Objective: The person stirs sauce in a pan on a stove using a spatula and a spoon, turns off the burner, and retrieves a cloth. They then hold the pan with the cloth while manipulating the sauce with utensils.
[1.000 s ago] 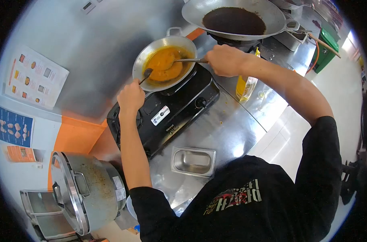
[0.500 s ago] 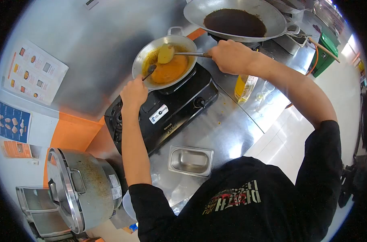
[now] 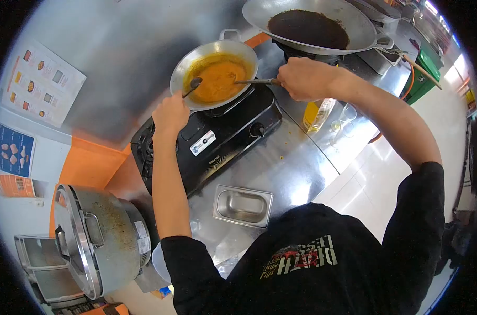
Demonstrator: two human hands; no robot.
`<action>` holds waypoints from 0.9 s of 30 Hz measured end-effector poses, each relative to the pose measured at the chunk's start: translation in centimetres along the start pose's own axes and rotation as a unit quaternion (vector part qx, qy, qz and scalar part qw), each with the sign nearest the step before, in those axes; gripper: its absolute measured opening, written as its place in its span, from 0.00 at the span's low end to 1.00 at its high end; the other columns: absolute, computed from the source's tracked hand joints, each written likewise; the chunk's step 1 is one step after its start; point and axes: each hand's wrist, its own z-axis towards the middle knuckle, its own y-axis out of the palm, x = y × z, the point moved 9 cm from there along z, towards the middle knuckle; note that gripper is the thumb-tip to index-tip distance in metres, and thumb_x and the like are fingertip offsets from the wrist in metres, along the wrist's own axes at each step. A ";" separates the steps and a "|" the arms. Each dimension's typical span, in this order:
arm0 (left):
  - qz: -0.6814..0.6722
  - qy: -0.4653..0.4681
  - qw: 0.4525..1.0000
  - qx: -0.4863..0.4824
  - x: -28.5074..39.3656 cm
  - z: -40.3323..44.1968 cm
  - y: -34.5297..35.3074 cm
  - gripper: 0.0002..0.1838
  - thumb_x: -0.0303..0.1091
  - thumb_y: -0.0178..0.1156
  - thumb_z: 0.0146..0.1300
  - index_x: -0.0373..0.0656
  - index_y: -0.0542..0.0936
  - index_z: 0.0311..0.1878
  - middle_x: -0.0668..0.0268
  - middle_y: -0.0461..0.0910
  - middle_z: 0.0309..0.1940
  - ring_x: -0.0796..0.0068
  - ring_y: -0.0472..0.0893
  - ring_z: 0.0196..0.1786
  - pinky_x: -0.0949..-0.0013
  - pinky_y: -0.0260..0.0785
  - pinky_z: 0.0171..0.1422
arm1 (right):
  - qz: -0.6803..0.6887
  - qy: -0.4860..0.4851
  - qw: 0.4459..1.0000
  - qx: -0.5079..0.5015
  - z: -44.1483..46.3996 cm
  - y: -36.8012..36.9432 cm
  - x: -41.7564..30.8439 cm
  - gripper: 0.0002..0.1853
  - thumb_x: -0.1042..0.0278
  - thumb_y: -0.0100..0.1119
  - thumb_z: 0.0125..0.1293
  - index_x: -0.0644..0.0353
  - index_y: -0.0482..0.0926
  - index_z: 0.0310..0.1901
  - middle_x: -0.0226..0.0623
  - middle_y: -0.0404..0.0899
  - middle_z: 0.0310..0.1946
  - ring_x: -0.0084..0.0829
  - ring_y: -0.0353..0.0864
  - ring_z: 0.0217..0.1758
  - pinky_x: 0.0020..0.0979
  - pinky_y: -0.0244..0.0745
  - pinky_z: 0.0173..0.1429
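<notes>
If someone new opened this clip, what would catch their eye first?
Probably the bright orange liquid in the pan on the black stove, above centre. Next, the two hands over it: the left hand with a dark-headed utensil, the right hand gripping a handle reaching into the liquid. Then the big wok at the top, holding something nearly black.

A large wok (image 3: pixel 363 29) holds dark liquid (image 3: pixel 308 30); a green bin (image 3: pixel 425 76) stands farther right. A steel container (image 3: pixel 244 206) sits on the desk (image 3: pixel 301 173); a blue poster (image 3: pixel 12 149) hangs leftward.
</notes>
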 end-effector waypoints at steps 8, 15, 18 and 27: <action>-0.086 0.051 0.995 0.014 3.1 0.2 -0.1 0.15 0.39 0.50 0.71 0.48 0.80 0.55 0.48 0.84 0.44 0.42 0.83 0.49 0.45 0.73 0.55 | -0.007 0.007 0.997 -0.074 -0.3 -1.4 0.5 0.11 0.71 0.54 0.65 0.68 0.85 0.37 0.54 0.84 0.31 0.52 0.85 0.39 0.46 0.80 0.45; -0.271 0.005 0.963 -0.006 3.2 3.5 4.7 0.15 0.35 0.51 0.70 0.42 0.83 0.50 0.49 0.85 0.45 0.45 0.83 0.51 0.51 0.73 0.56 | 0.015 0.012 0.998 -0.065 -0.3 -0.9 0.3 0.11 0.69 0.55 0.65 0.67 0.85 0.37 0.57 0.83 0.30 0.54 0.85 0.38 0.46 0.79 0.45; -0.319 -0.012 0.946 0.061 3.1 4.8 5.7 0.14 0.33 0.51 0.68 0.40 0.84 0.47 0.49 0.85 0.44 0.48 0.83 0.51 0.54 0.73 0.56 | 0.006 0.017 0.995 -0.096 -0.6 -1.4 -0.3 0.11 0.69 0.55 0.65 0.67 0.84 0.36 0.57 0.83 0.32 0.54 0.84 0.39 0.46 0.79 0.45; -0.370 -0.118 0.920 0.046 2.9 5.6 7.2 0.15 0.30 0.53 0.60 0.37 0.86 0.44 0.48 0.86 0.40 0.51 0.85 0.47 0.57 0.74 0.55 | 0.028 0.027 0.996 -0.085 -0.6 -0.9 0.2 0.11 0.72 0.55 0.63 0.67 0.86 0.38 0.58 0.83 0.35 0.54 0.85 0.40 0.47 0.79 0.45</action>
